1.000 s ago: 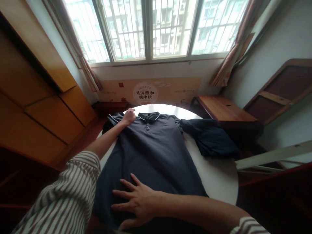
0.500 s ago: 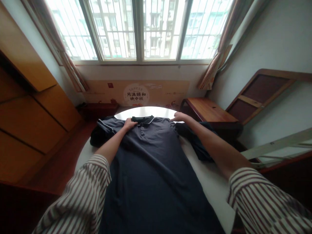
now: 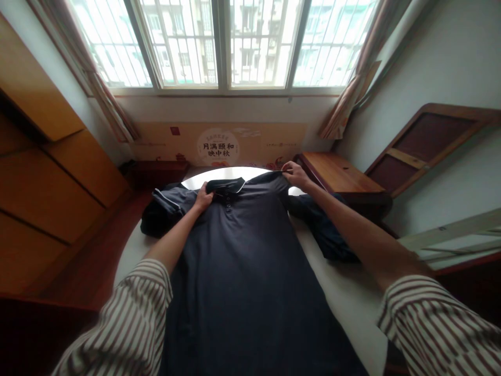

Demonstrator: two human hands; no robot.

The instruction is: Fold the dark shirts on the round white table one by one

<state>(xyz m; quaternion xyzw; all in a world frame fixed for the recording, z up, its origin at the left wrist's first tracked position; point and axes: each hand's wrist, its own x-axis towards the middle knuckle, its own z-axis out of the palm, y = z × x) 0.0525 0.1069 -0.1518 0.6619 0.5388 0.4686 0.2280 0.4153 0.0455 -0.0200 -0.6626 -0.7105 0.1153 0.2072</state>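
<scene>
A dark navy polo shirt [image 3: 242, 261] lies front up on a round white table [image 3: 344, 297], collar at the far end. My left hand [image 3: 203, 198] presses on the shirt just left of the collar, fingers closed on the cloth. My right hand [image 3: 294, 175] pinches the shirt's right shoulder and holds it lifted off the table. The collar [image 3: 225, 185] has a thin white edge, with buttons below it.
A second dark garment [image 3: 329, 230] lies bunched on the table's right side. A low wooden table [image 3: 336, 175] stands beyond it, a wooden cabinet [image 3: 50, 177] is at the left, and a printed cardboard panel [image 3: 219, 146] leans under the window.
My right hand left the shirt's lower part, reached to the far right shoulder and now lifts it. My left hand slid slightly toward the collar.
</scene>
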